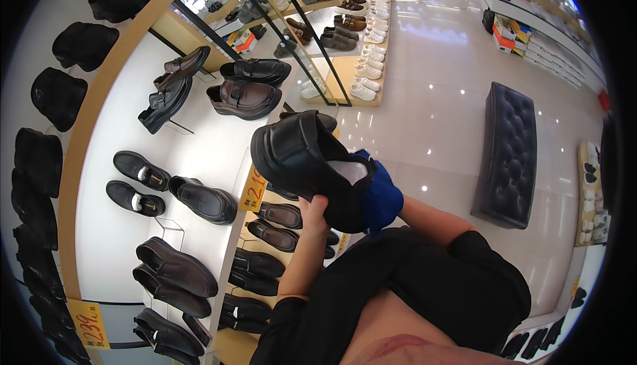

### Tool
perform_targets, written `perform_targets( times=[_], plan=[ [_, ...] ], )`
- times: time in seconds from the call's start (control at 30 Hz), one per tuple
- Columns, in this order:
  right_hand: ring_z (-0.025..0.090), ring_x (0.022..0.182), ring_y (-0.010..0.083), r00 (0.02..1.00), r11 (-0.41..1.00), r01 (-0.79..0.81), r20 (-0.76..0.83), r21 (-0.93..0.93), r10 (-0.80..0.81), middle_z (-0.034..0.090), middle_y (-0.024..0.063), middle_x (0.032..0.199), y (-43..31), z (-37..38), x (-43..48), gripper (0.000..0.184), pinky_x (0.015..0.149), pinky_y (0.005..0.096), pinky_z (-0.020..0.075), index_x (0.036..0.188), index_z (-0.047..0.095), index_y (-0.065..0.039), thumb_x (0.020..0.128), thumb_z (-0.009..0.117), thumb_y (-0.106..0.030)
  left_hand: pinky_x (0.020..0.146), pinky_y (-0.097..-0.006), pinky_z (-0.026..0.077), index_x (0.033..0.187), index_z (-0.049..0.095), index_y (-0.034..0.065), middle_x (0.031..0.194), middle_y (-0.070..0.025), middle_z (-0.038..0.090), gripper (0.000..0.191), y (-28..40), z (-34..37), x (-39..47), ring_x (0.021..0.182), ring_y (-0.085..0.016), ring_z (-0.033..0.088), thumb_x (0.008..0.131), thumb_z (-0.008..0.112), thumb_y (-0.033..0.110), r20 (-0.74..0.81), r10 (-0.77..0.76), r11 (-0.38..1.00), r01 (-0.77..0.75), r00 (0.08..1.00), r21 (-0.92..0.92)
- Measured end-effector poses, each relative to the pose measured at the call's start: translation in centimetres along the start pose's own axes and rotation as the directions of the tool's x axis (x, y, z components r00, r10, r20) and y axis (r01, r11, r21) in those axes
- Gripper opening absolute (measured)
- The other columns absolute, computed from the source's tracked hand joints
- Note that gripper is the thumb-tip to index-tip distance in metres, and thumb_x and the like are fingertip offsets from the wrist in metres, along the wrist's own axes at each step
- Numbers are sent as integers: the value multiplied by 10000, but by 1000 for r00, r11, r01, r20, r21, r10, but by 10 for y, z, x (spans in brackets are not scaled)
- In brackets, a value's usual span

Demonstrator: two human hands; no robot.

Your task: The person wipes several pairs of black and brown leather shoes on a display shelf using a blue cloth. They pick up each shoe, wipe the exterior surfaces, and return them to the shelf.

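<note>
A black leather loafer (pixel 288 151) is held up in front of my chest, toe toward the upper left and opening toward me. My left hand (pixel 315 211) grips its side from below, with the thumb against the upper. Bunched around the heel end is a blue cloth (pixel 383 196). My right forearm runs into this cloth; the cloth and shoe hide the right hand's fingers. The shoe's pale insole shows inside the opening. Just left of the loafer is the edge of a white display shelf (pixel 199 238) with a yellow price card (pixel 252 191).
Black and brown leather shoes (pixel 204 198) stand on the shelf, with more pairs (pixel 273 235) on a lower tier. A glass-sided rack (pixel 318 56) and white sneakers (pixel 368 71) are ahead. To the right, a tufted black bench (pixel 510 156) stands on the glossy tiled floor (pixel 433 116).
</note>
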State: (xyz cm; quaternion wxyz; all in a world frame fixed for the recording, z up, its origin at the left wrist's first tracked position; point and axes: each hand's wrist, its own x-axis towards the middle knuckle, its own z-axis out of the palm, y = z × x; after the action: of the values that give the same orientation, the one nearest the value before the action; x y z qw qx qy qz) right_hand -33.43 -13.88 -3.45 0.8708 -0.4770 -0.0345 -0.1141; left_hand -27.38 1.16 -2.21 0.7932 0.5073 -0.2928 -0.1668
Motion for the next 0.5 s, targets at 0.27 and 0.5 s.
perform_targets(
  times=[0.27, 0.5],
  plan=[
    [526, 1047, 247, 981, 1000, 30, 194, -1, -30, 559, 94, 1104, -15, -35, -2, 435, 934, 340, 415, 1241, 469, -3, 832, 603, -65, 939, -338, 429, 1278, 400, 2, 1156, -110, 539, 541, -6, 60, 31, 1051, -223, 543, 885, 592, 321, -165, -80, 940, 20, 983, -341],
    [463, 1133, 329, 935, 579, 313, 138, -753, -327, 491, 177, 1179, 0, -36, -43, 621, 982, 397, 363, 1235, 465, -10, 698, 730, -174, 996, -318, 385, 1445, 219, 64, 1343, -113, 425, 575, -12, 75, 57, 1164, -215, 468, 955, 505, 158, -304, 76, 966, -146, 950, -215]
  ],
)
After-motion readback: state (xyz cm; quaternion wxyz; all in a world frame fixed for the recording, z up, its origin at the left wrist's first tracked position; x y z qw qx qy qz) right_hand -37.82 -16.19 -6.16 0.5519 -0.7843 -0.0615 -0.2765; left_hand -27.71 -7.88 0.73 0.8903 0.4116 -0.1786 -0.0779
